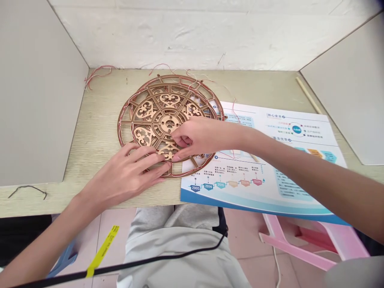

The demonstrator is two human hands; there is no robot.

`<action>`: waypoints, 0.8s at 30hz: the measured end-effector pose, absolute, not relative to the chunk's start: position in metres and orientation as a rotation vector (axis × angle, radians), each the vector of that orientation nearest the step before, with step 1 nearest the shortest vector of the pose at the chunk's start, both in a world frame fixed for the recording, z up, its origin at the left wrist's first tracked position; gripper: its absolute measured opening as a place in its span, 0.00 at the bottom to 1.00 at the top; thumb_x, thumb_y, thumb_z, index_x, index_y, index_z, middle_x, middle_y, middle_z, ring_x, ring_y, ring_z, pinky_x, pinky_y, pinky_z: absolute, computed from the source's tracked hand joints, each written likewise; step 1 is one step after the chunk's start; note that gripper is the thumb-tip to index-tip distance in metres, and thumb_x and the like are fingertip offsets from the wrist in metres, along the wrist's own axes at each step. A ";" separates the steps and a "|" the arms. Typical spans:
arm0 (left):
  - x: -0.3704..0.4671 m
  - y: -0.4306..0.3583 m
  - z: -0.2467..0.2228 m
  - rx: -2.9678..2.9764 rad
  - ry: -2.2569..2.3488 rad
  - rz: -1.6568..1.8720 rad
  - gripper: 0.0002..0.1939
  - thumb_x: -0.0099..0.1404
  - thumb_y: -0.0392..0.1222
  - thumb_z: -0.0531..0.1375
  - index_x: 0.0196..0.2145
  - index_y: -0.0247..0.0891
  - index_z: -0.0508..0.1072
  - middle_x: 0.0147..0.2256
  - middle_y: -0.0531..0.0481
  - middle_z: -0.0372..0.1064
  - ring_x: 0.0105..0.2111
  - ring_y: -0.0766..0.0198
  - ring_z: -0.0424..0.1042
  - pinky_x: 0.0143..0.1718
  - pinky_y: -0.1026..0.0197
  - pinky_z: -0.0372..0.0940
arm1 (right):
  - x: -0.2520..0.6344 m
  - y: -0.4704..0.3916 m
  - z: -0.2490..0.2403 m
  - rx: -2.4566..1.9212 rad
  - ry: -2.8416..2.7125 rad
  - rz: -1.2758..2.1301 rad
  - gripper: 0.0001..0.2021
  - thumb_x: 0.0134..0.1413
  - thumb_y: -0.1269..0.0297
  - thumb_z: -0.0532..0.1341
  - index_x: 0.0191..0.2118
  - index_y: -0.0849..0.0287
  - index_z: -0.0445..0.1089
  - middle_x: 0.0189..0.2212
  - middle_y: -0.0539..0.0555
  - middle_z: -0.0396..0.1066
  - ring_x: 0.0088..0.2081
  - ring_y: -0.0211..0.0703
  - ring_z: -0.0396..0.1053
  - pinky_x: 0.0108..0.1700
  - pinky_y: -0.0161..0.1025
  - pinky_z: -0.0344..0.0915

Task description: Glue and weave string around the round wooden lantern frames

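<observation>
Two round bronze openwork frames (170, 100) lie overlapped on the table, with thin red and white wires along their rims. My left hand (132, 174) rests on the near left edge of the upper frame, its fingers spread over the rim. Over the lower right part of the same frame is my right hand (198, 138), fingers curled and thumb pointing at the near rim. Whatever its fingers may pinch is too small or hidden to name. The fingertips of both hands come close together near the front of the frame.
A printed blue and white sheet (270, 180) lies under the frames' right side. Loose wires (97, 76) sit at the back left, a black wire (28, 187) at the front left, and a thin stick (309, 96) at the right. Panels and a white wall (180, 36) enclose the table.
</observation>
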State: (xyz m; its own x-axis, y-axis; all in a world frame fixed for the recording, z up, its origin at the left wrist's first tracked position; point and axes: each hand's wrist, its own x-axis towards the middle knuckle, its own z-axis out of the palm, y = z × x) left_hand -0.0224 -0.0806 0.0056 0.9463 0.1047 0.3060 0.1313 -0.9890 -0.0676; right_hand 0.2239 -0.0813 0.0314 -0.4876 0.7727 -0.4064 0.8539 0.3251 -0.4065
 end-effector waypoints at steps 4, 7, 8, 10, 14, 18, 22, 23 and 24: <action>-0.021 -0.077 0.005 -3.011 -0.127 -0.489 0.11 0.74 0.40 0.60 0.51 0.37 0.75 0.43 0.47 0.79 0.45 0.55 0.76 0.45 0.51 0.68 | 0.223 -0.092 0.027 1.681 2.396 -0.877 0.20 0.57 0.54 0.70 0.24 0.57 0.61 0.22 0.46 0.65 0.24 0.35 0.58 0.29 0.37 0.47; -0.021 -0.075 0.005 -3.030 -0.105 -0.514 0.10 0.73 0.41 0.60 0.50 0.36 0.75 0.42 0.47 0.79 0.42 0.57 0.77 0.43 0.52 0.69 | 0.220 -0.101 0.024 1.818 2.356 -0.929 0.21 0.55 0.55 0.71 0.24 0.56 0.60 0.19 0.44 0.62 0.23 0.34 0.57 0.28 0.37 0.47; -0.021 -0.074 0.004 -3.041 -0.108 -0.521 0.10 0.73 0.41 0.61 0.49 0.36 0.75 0.41 0.47 0.79 0.41 0.57 0.77 0.42 0.53 0.70 | 0.220 -0.104 0.024 1.846 2.367 -0.951 0.20 0.55 0.56 0.71 0.24 0.56 0.60 0.19 0.44 0.62 0.23 0.34 0.57 0.28 0.37 0.47; -0.020 -0.073 0.004 -3.056 -0.111 -0.529 0.11 0.73 0.41 0.61 0.50 0.36 0.74 0.41 0.48 0.79 0.41 0.57 0.77 0.42 0.53 0.71 | 0.218 -0.108 0.022 1.899 2.401 -0.974 0.20 0.55 0.58 0.71 0.23 0.57 0.60 0.19 0.44 0.62 0.24 0.35 0.57 0.29 0.36 0.47; -0.020 -0.072 0.004 -3.052 -0.097 -0.509 0.12 0.73 0.42 0.61 0.50 0.35 0.74 0.42 0.47 0.79 0.41 0.55 0.77 0.42 0.52 0.72 | 0.216 -0.119 0.018 2.038 2.445 -0.957 0.19 0.54 0.63 0.72 0.23 0.57 0.61 0.21 0.45 0.63 0.28 0.37 0.60 0.30 0.36 0.49; -0.019 -0.070 0.004 -3.063 -0.096 -0.517 0.11 0.73 0.43 0.60 0.49 0.36 0.75 0.43 0.48 0.79 0.40 0.56 0.76 0.41 0.52 0.72 | 0.213 -0.142 0.009 2.071 2.729 -0.625 0.09 0.58 0.66 0.69 0.32 0.58 0.69 0.30 0.51 0.71 0.35 0.43 0.66 0.38 0.38 0.58; -0.021 -0.070 0.004 -3.076 -0.119 -0.540 0.10 0.73 0.42 0.61 0.49 0.37 0.76 0.45 0.49 0.79 0.40 0.58 0.76 0.42 0.53 0.71 | 0.206 -0.174 -0.002 1.975 3.033 0.089 0.05 0.67 0.71 0.60 0.44 0.62 0.74 0.42 0.61 0.77 0.49 0.53 0.67 0.50 0.49 0.64; -0.021 -0.070 0.003 -3.079 -0.123 -0.545 0.10 0.72 0.42 0.61 0.49 0.37 0.76 0.45 0.49 0.79 0.40 0.58 0.75 0.43 0.53 0.71 | 0.205 -0.181 -0.006 1.980 3.040 0.171 0.07 0.67 0.71 0.60 0.46 0.62 0.74 0.44 0.62 0.77 0.51 0.55 0.67 0.51 0.50 0.65; -0.022 -0.070 0.002 -3.082 -0.127 -0.551 0.10 0.72 0.43 0.62 0.49 0.38 0.76 0.45 0.50 0.79 0.40 0.59 0.75 0.43 0.53 0.71 | 0.204 -0.188 -0.009 1.995 3.030 0.215 0.08 0.67 0.70 0.61 0.48 0.63 0.74 0.46 0.63 0.77 0.53 0.56 0.66 0.53 0.52 0.65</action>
State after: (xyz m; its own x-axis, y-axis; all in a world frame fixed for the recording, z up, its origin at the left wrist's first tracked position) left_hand -0.0218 -0.0699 0.0024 0.9348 0.0783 0.3466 0.0813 -0.9967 0.0060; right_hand 0.2036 -0.1878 -0.0089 -0.3140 0.8329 0.4557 0.8890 0.4265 -0.1669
